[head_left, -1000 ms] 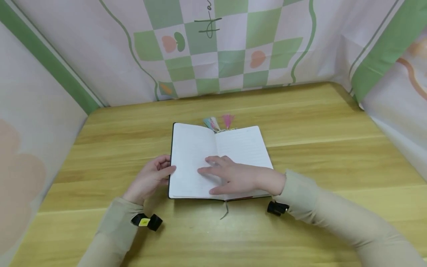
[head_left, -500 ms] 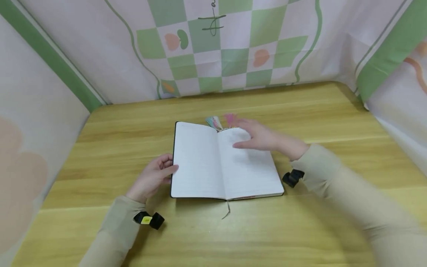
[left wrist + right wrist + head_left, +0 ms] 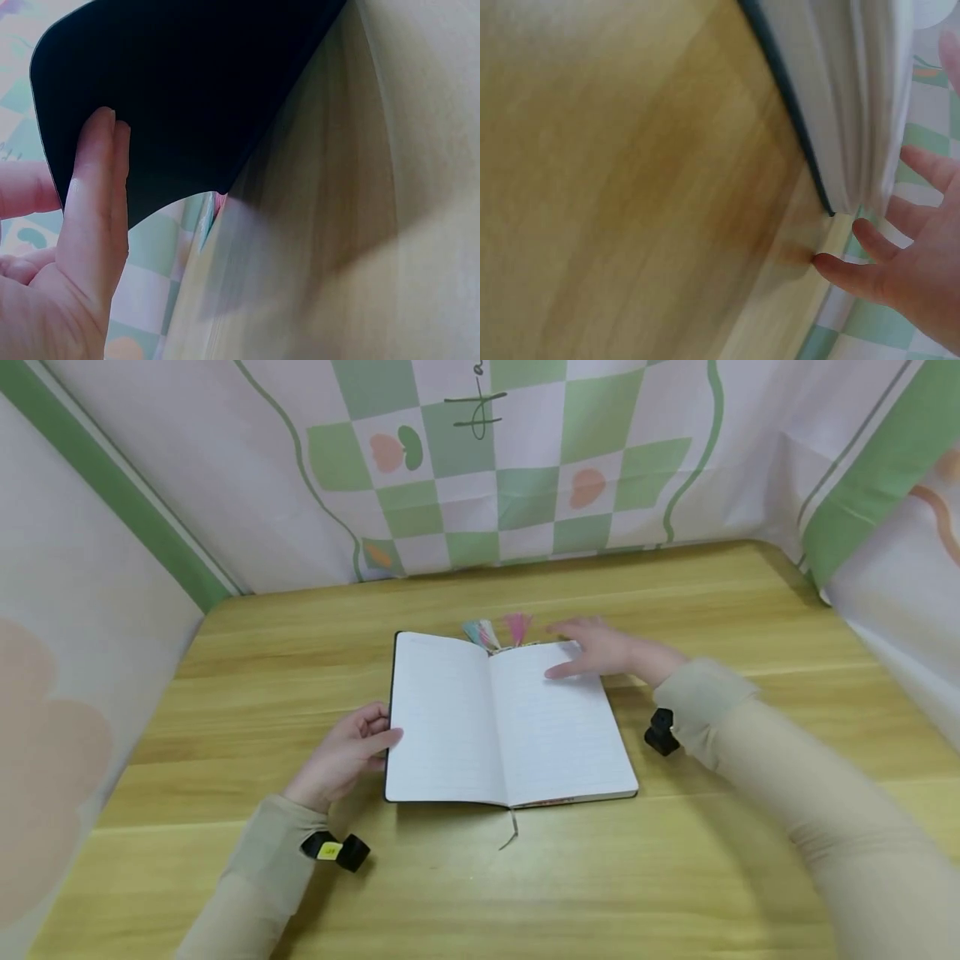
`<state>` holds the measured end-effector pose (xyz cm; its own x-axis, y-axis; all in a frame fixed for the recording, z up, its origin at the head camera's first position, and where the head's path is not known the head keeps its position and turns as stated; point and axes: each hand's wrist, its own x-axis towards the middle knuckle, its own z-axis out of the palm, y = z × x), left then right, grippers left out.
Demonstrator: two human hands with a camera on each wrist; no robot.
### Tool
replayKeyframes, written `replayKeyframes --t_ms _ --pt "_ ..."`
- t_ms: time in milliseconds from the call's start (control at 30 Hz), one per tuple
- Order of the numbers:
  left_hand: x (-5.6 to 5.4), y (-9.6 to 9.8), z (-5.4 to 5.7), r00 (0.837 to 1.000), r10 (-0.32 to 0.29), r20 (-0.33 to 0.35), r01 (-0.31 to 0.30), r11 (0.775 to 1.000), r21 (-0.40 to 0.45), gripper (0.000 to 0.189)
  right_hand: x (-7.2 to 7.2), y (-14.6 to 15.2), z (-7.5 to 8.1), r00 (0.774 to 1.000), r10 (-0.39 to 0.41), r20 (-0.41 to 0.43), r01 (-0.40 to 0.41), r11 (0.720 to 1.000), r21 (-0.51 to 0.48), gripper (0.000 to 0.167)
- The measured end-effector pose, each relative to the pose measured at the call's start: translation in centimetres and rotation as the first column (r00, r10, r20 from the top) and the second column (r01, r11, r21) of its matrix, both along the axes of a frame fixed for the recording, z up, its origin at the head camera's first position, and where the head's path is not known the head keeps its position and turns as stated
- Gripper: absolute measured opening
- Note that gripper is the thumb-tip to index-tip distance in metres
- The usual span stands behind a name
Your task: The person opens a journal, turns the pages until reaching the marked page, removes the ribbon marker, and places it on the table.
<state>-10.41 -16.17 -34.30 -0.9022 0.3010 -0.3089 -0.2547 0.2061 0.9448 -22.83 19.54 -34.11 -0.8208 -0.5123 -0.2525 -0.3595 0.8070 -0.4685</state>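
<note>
An open notebook [image 3: 558, 735] with pale lined pages and a black cover lies in the middle of the wooden table. My left hand [image 3: 341, 756] pinches its left edge, thumb on the page and fingers behind the black cover [image 3: 187, 90], which tilts up off the table. At the top right corner is my right hand [image 3: 603, 647], its fingers spread and its thumb over the right page. The right wrist view shows those fingers [image 3: 855, 274] right beside the corner of the page block [image 3: 840, 97]. Nothing is gripped by this hand.
A pastel tassel [image 3: 482, 633] and a pink tassel [image 3: 517, 627] stick out above the notebook's spine. A thin ribbon [image 3: 513, 831] hangs from its lower edge. Checked cloth [image 3: 465, 485] borders the wooden table [image 3: 480, 893] at the back, with more cloth at both sides.
My right hand has moved from over the left page across to the top right corner, baring both pages. The left hand keeps its hold on the left edge.
</note>
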Motion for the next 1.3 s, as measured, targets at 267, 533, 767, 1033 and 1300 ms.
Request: replayKeyframes --t_ms 267,533,767,1033,1300 --pt "-0.1 0.0 -0.1 1.0 0.001 0.008 -0.001 1.0 0.003 0.021 -0.1 -0.4 -0.6 0.999 0.051 0.017 -0.052 0.995 0.082 0.099" --pt "-0.2 0.0 0.1 1.0 -0.011 0.004 0.011 1.0 0.0 0.022 0.6 -0.9 -0.8 0.999 0.02 -0.038 -0.016 0.995 0.095 0.097" --pt "-0.1 0.2 0.2 1.0 0.0 0.009 0.0 1.0 -0.003 0.019 2.0 -1.2 -0.3 0.98 0.031 -0.195 0.001 0.987 0.164 0.092" --pt "0.0 0.2 0.2 1.0 -0.008 0.001 0.008 1.0 0.013 0.021 3.3 -0.8 -0.3 0.953 0.045 -0.299 0.002 0.988 0.155 0.083" --pt "0.0 0.1 0.2 1.0 -0.015 -0.005 0.015 1.0 0.016 0.022 4.7 -0.2 -0.4 0.913 0.117 -0.392 -0.099 0.993 0.066 0.057"
